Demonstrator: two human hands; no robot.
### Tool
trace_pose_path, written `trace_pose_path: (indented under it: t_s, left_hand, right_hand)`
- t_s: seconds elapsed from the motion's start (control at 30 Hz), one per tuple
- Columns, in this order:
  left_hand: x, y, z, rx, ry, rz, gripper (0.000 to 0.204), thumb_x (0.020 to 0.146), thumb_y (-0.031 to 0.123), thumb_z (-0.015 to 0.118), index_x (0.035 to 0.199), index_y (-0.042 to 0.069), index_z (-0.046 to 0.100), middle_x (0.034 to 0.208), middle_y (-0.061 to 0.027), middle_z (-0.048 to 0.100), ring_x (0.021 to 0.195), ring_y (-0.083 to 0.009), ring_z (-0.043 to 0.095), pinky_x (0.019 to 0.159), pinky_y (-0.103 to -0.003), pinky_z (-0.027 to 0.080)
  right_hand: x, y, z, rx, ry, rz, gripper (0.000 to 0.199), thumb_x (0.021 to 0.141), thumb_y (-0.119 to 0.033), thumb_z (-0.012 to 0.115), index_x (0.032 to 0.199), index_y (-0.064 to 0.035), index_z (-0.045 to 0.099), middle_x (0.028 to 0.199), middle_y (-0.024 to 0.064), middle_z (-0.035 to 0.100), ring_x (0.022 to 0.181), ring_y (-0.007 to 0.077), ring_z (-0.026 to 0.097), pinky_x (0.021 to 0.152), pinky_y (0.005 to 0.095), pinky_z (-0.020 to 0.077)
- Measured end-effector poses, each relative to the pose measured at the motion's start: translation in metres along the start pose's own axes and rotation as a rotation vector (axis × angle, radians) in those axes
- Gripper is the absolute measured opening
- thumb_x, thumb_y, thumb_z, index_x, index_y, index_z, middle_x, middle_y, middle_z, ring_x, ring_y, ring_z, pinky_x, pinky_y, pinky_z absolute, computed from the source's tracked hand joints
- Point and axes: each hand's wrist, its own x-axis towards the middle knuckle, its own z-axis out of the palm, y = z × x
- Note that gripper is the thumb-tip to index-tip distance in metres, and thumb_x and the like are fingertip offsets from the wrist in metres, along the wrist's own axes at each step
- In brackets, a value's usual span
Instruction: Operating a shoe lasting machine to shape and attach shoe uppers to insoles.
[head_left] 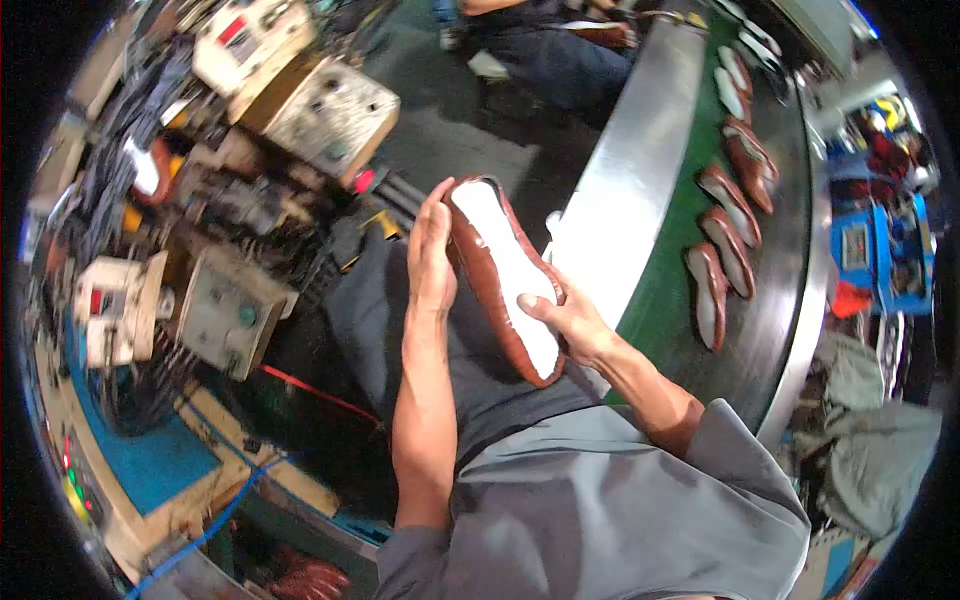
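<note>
Currently a brown leather shoe upper with a white insole bottom (505, 275) is held sole-up between both hands, above the lap and just beside the curved metal edge of the conveyor (640, 150). The white insole is seen as a long flat oval, ringed by a glossy reddish-brown leather margin pulled over its edge. The toe end points toward the lower right, the heel end toward the upper left.

The left hand (432, 255) is laid flat along the shoe's left side, fingers extended, palm pressed to the leather; no closed fist is formed. The right hand (565, 320) is closed on the toe end, thumb resting on the white insole, fingers wrapped underneath and hidden.

On the green conveyor belt (665, 300), a row of similar brown shoes with white bottoms (725, 235) is laid out, well apart from the held shoe.

The shoe's underside (its top face) is hidden by the hands. Grey control boxes (225, 310) at left are blurred by the fisheye rim; detail cannot be made out. Another person (560, 50) at the top is cut off by the frame.
</note>
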Motion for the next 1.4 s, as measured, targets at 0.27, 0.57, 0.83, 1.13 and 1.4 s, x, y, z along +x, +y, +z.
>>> trace_pose_path:
  t_s: [0.27, 0.57, 0.83, 1.13, 1.4]
  left_hand:
    - [-0.094, 0.091, -0.101, 1.214, 0.388, 0.42, 0.026, 0.102, 0.009, 0.07, 0.124, -0.005, 0.073, 0.111, -0.0213, 0.074, 0.103, -0.0398, 0.073, 0.088, -0.045, 0.059]
    - [-0.141, 0.169, -0.073, 1.341, 0.298, 0.665, 0.056, 0.083, -0.005, 0.081, 0.137, -0.001, 0.067, 0.135, -0.0188, 0.066, 0.123, -0.0377, 0.065, 0.105, -0.048, 0.053]
    - [-0.14, 0.114, -0.088, 0.71, 0.477, 0.328, 0.069, 0.092, 0.005, 0.084, 0.154, 0.0, 0.052, 0.148, -0.0153, 0.049, 0.135, -0.0304, 0.056, 0.109, -0.044, 0.053]
    - [-0.171, 0.126, -0.034, 0.167, 0.16, 0.275, 0.124, 0.073, 0.007, 0.092, 0.172, 0.0, 0.018, 0.178, -0.0227, 0.021, 0.163, -0.0367, 0.027, 0.129, -0.052, 0.032]
    - [-0.16, 0.116, -0.03, 0.845, 0.167, 0.294, 0.117, 0.066, 0.009, 0.096, 0.166, 0.001, 0.035, 0.167, -0.0242, 0.041, 0.153, -0.0414, 0.044, 0.127, -0.049, 0.037]
  right_hand:
    - [0.031, 0.03, 0.066, -0.554, -0.375, -0.081, 0.095, 0.091, -0.022, 0.09, 0.165, 0.0043, 0.036, 0.151, 0.0162, 0.061, 0.138, 0.0214, 0.057, 0.119, 0.0359, 0.0446]
    - [0.062, -0.01, 0.108, -0.87, -0.735, -0.277, 0.116, 0.09, -0.025, 0.089, 0.172, 0.001, 0.011, 0.152, 0.0287, 0.056, 0.139, 0.0358, 0.059, 0.119, 0.0418, 0.0441]
    - [0.066, 0.017, 0.094, -0.71, -0.686, -0.024, 0.112, 0.09, -0.025, 0.09, 0.172, -0.001, 0.017, 0.155, 0.0211, 0.055, 0.141, 0.0285, 0.056, 0.122, 0.0403, 0.0414]
    - [0.102, 0.059, 0.087, -0.914, -0.6, -0.714, 0.114, 0.084, -0.01, 0.085, 0.17, 0.0051, 0.01, 0.175, 0.032, 0.021, 0.16, 0.047, 0.031, 0.131, 0.0478, 0.0321]
    - [0.101, 0.104, 0.067, -0.854, -0.549, -0.833, 0.104, 0.084, -0.006, 0.081, 0.166, 0.0111, 0.018, 0.168, 0.035, 0.035, 0.157, 0.0476, 0.037, 0.132, 0.05, 0.0304]
